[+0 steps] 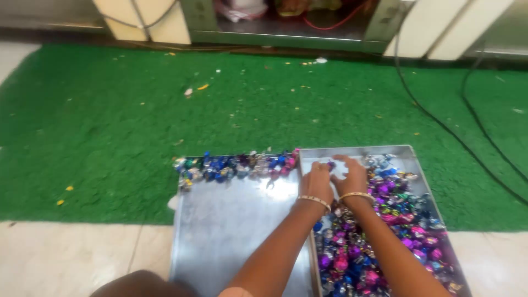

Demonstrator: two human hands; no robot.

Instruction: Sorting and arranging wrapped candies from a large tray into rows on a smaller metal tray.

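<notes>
Two shiny metal trays lie side by side on the floor. The left tray (pixel 220 231) holds a row of foil-wrapped candies (pixel 231 165) in blue, green and pink along its far edge. The right tray (pixel 363 151) is heaped with pink, purple and blue wrapped candies (pixel 407 220). My left hand (pixel 317 180) and my right hand (pixel 350 175) meet at the far left corner of the right tray, fingers curled around a small wrapped candy (pixel 331 164). Each wrist wears a gold bangle.
The trays sit half on a green artificial-grass mat (pixel 110 126), half on pale floor tiles (pixel 66 258). Black cables (pixel 440 124) run across the mat at the right. A metal cabinet base (pixel 286 33) and pale legs stand at the back. Small scraps litter the mat.
</notes>
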